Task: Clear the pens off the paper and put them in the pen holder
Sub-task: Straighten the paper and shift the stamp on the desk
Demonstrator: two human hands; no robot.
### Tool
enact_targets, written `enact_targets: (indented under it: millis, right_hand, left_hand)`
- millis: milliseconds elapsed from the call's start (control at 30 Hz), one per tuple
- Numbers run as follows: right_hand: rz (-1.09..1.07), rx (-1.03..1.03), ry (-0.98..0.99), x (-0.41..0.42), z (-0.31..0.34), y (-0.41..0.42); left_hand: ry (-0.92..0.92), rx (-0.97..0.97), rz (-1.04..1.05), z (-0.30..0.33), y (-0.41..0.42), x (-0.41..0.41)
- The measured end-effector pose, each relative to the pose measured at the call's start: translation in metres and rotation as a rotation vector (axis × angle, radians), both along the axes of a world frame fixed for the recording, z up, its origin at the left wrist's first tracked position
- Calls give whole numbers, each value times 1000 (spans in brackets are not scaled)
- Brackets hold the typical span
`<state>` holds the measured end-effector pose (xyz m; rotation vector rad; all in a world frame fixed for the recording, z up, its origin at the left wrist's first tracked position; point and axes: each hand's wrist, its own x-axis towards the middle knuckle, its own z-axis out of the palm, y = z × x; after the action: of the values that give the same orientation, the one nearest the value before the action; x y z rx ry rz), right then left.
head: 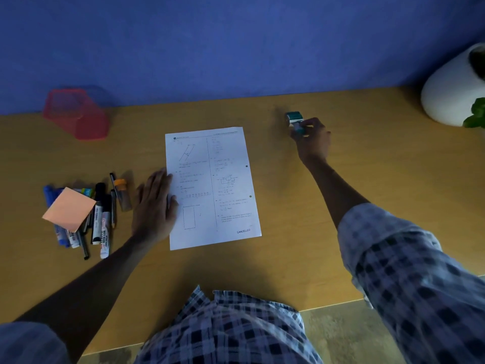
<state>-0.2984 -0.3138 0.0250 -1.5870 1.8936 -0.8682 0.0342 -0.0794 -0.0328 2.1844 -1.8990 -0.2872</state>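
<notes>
The paper (212, 187) is pinned by flat left fingers (160, 179); pens (98, 219) lie just beside; a teal object (295, 122) is gripped by right fingers (308, 124).

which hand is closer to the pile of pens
Left. The left hand rests flat on the paper's left edge, just right of the pile of pens. The right hand is far across the table, gripping a small teal object.

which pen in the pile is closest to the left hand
The clear-bodied pen with the orange cap, beside the left hand; the markers lie farther left, partly under the sticky note.
</notes>
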Motion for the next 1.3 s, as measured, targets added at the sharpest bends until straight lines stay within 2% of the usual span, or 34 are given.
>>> enact_targets:
  millis: [200,767,1067,1300]
  right_hand:
    - [-7,23,122,12,-11,-23]
    - [-38,54,136,25,-19,-49]
    - [-64,99,139,7,-32,-4]
    - [54,132,183,15,-30,56]
  left_hand:
    - [2,-10,1,-1,1,0]
    - [-7,2,14,-1,-2,-4]
    - [10,47,10,3,0,-5]
    - [71,87,-3,11,3,-5]
